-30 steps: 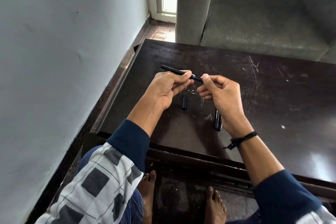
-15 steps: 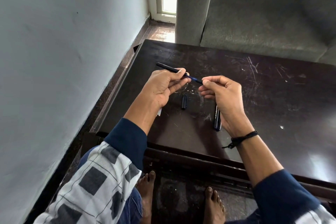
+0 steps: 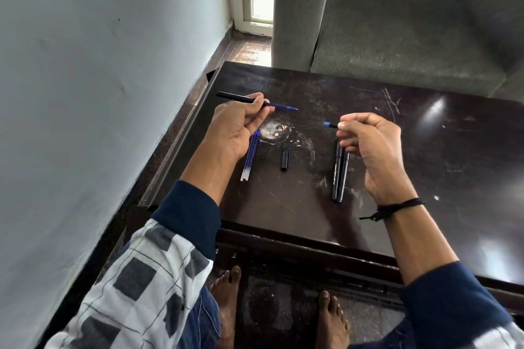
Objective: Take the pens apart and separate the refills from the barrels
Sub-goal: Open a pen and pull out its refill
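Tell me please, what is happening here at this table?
A person is taking pens apart by hand. The left hand grips a black barrel with its blue refill sticking out, not yet fully removed. The right hand pinches a small blue-tipped piece. On the dark table lie loose refills, a short black cap and two more barrels.

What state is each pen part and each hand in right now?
held barrel: gripped by left hand, refill sticking out.
tip piece: off the pen, pinched by right hand.
loose refills: lying together on the table.
short black piece: lying alone.
two black barrels: lying side by side.
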`<action>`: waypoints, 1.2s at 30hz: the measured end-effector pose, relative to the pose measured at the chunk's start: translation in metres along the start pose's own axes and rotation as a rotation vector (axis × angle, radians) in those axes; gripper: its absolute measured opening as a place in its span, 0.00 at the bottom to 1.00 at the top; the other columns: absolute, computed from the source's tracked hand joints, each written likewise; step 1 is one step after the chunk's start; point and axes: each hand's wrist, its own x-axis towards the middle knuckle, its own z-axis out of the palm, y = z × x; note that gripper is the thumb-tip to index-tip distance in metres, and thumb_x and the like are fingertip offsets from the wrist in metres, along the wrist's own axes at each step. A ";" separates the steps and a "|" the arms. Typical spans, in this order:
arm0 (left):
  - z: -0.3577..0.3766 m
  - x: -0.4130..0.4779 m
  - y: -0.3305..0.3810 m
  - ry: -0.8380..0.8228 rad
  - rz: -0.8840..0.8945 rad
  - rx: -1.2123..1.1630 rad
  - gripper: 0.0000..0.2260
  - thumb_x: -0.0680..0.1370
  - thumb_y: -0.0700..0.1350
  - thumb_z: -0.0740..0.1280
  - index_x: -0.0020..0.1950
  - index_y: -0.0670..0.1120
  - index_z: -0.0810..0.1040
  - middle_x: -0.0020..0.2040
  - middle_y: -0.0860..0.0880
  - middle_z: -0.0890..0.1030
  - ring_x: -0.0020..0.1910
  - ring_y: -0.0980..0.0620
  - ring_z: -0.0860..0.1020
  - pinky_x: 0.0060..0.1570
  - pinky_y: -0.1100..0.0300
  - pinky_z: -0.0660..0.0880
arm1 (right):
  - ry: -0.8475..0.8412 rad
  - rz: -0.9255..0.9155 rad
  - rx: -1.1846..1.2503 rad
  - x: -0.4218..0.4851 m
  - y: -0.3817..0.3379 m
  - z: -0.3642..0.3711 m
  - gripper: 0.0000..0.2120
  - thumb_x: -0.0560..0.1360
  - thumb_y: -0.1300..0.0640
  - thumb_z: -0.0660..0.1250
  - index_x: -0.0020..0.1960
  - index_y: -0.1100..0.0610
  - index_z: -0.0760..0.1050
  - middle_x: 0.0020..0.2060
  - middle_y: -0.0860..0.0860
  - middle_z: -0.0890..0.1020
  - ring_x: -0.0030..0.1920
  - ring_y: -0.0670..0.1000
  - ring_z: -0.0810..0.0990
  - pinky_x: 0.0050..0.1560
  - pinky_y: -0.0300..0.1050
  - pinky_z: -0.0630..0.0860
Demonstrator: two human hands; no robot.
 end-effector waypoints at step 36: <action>0.011 -0.007 -0.020 -0.206 -0.119 0.156 0.06 0.78 0.31 0.68 0.53 0.34 0.81 0.46 0.39 0.84 0.45 0.44 0.86 0.48 0.58 0.83 | -0.195 -0.006 0.065 -0.005 0.012 0.016 0.04 0.73 0.64 0.76 0.46 0.58 0.85 0.38 0.54 0.85 0.34 0.44 0.79 0.38 0.35 0.74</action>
